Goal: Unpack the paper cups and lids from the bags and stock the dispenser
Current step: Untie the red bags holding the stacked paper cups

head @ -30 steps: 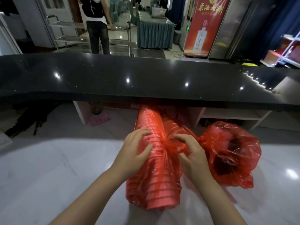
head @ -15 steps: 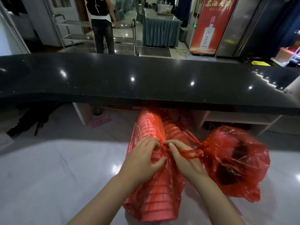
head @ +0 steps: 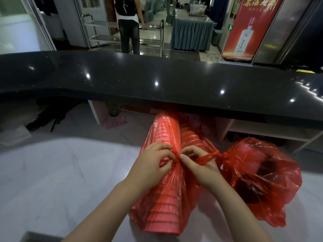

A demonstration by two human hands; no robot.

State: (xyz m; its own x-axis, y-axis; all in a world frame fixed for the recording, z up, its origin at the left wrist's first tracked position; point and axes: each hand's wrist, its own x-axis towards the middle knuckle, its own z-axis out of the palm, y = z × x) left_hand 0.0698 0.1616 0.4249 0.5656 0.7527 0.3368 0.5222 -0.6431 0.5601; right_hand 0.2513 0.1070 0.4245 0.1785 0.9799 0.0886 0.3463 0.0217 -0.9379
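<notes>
A red plastic bag [head: 162,210] lies on the pale marble counter [head: 61,180], with long stacks of nested cups showing through it. Its knot [head: 176,158] sits on top in the middle. My left hand [head: 153,161] pinches the knot from the left and my right hand [head: 197,163] pinches it from the right, fingertips almost touching. To the right lies a second red bag [head: 262,179] with dark round things inside, tied shut, its twisted handles draped over my right hand. No dispenser is in view.
A raised black stone bar top [head: 157,81] runs across just beyond the bags, with shelves under it. Behind it a person [head: 128,23] stands by a steel trolley [head: 104,32]. A red banner [head: 248,27] stands at the back right.
Both hands have closed in from the sides of the bag onto the knot. The handles of the right bag now lie stretched across my right hand. The view has tilted slightly.
</notes>
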